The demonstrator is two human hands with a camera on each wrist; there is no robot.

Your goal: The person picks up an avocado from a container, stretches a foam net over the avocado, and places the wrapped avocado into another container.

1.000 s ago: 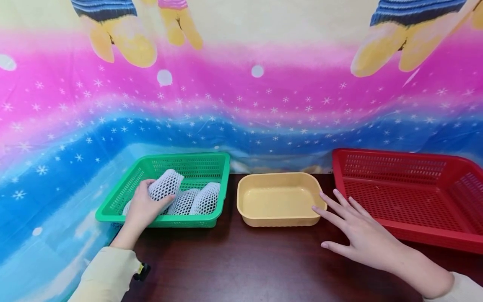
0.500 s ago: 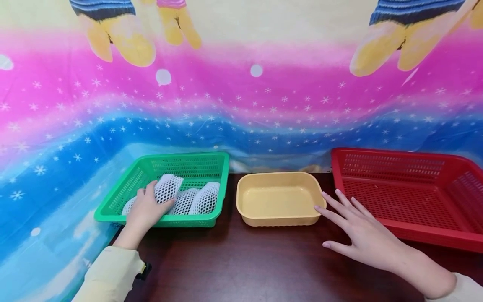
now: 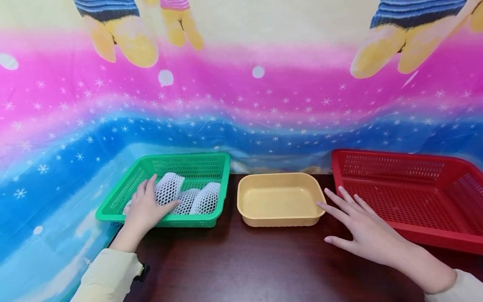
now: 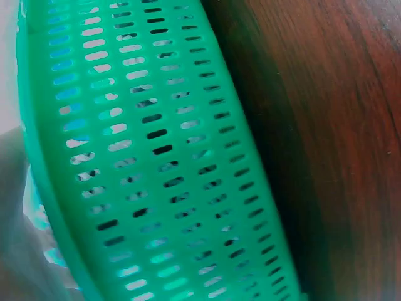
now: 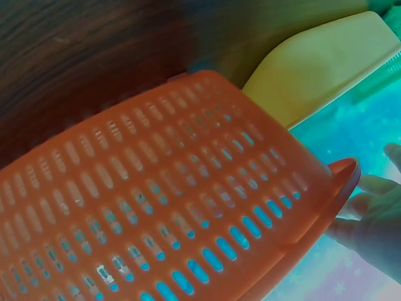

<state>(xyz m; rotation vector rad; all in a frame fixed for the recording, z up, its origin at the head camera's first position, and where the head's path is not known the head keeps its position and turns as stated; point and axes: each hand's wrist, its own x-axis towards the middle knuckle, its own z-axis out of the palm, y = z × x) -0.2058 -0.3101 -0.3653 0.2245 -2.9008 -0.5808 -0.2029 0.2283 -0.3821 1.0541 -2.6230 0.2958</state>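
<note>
Inside the green basket [image 3: 188, 167], my left hand [image 3: 145, 207] lies over a white foam-net sleeve [image 3: 168, 188], fingers fairly straight and thumb spread away. What the sleeve contains cannot be seen. Two more white net sleeves, a middle one [image 3: 186, 202] and a right one [image 3: 206, 199], lie beside it, and a bit of white net shows at the hand's left. With fingers spread, my right hand [image 3: 367, 230] hovers between the tan tray [image 3: 279, 221] and the red basket [image 3: 434, 241], holding nothing. Its fingertips overlap the tray's right rim in the head view; contact is unclear.
A dark wooden table [image 3: 241, 264] carries all three containers in a row. Behind them hangs a printed cloth [image 3: 241, 96], which also runs along the left side. The green basket's slotted wall [image 4: 156, 150] fills much of the left wrist view.
The net sleeve that my left hand held tilted up has come down lower in the green basket. The left fingers and thumb have spread apart. My right hand has barely moved.
</note>
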